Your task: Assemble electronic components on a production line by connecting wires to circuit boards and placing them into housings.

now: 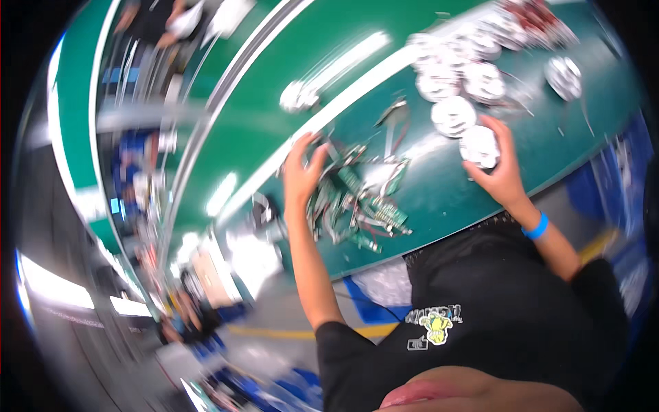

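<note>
My right hand (502,168) is closed round the rim of a white round disc-shaped part (479,146), thumb on the near side and fingers on the far side. Just beyond it lies another white round part (453,117), with a cluster of similar parts (439,82) farther back. My left hand (302,172) is over the far left edge of a loose pile of green circuit boards with wires (350,199). Its thumb and fingers look apart with nothing plainly between them, though motion blurs the fingertips.
The green worktable (439,199) slants across the view, with a raised green panel along its far side. Bundles of reddish wires (539,24) lie at the far right, near a separate white round part (564,77). Blue bins (618,178) stand beyond the table's right end. Other people appear blurred at left.
</note>
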### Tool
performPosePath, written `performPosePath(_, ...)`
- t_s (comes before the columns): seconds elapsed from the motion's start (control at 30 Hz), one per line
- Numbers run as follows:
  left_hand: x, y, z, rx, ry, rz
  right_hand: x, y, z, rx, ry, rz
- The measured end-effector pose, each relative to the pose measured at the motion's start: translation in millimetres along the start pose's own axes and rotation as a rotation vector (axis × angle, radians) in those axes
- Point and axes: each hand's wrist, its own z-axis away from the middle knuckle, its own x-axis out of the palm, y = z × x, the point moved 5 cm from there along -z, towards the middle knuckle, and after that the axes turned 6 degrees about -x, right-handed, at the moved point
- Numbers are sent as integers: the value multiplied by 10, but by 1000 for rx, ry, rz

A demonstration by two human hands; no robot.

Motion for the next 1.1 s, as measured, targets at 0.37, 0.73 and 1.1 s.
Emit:
performPosePath(0.37, 83, 104, -1376, 388, -166, -935, -184, 28, 54, 55, 65, 72)
performPosePath(0.73, -218, -290, -949, -51, -123, -669, -81, 55, 114, 77, 8, 96)
performPosePath(1.1, 1112, 1441, 1460, -316, -63, 538, -642, 64, 40, -232, 289, 103)
